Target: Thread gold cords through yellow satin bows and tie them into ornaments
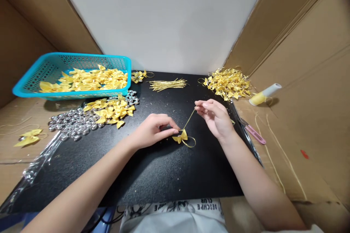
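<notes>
Between thumb and forefinger, my left hand (157,130) pinches a gold cord right beside a yellow ribbon bow (180,137). The bow hangs just over the black board, and a loop of gold cord (191,142) curves out on its right. Higher up on the right, my right hand (214,116) has its fingertips closed on the far end of the gold cord (189,118), which runs straight and taut down to the bow. Whether the cord is knotted at the bow is hidden by the left fingertips.
A blue basket (126,76) of yellow bows stands back left. Before it lie loose bows (116,111) and silver beads (76,122). Cut gold cords (168,85) lie at the back, with a pile of corded bows (228,83) to the right. Pink-handled scissors (255,133) and a tube (265,94) are at right.
</notes>
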A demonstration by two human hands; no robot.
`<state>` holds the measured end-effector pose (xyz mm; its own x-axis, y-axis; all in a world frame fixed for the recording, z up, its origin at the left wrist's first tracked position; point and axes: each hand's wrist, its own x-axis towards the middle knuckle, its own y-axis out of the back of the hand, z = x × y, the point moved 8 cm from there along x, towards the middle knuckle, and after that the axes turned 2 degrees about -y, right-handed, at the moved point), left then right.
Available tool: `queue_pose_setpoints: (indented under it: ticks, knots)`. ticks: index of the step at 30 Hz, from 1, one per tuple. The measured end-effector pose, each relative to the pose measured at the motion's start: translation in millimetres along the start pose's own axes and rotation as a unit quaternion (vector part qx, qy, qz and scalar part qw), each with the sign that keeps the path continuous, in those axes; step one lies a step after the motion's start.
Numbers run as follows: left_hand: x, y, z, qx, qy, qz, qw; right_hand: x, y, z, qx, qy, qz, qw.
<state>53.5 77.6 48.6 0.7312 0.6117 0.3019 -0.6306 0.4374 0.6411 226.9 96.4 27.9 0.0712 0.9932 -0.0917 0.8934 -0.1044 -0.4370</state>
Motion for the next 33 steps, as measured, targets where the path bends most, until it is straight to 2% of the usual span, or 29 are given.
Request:
queue_pose_setpoints:
  ticks: [3,7,14,19,24,30,33]
  knots:
    - [3,-7.3,-1,0.030,-0.016,-0.057,0.998,1,-1,-1,0.017,-0.031,-0.009,0.999]
    - [-1,-16.0,-1,0.078,-0.046,-0.105,0.990,0,3,-1,0.023,-0.041,-0.002,0.999]
    - [-17,-24.6,3,0.168,-0.086,-0.139,0.972,2,12,2,0.024,-0.028,0.041,0.998]
    - [-22,-25.6,-1,0.161,-0.071,-0.160,0.971,3,10,2,0.031,-0.017,0.040,0.999]
    - [-24,-19.6,-4,0.138,-0.070,-0.140,0.978,3,11,-1,0.021,-0.001,0.038,0.999]
    - [-21,-7.8,-9,0.120,-0.075,-0.044,0.989,4,16,1,0.021,-0.003,0.050,0.999]
    - [-18,-4.5,-10,0.122,-0.075,-0.021,0.990,4,16,3,0.019,-0.009,0.054,0.998]
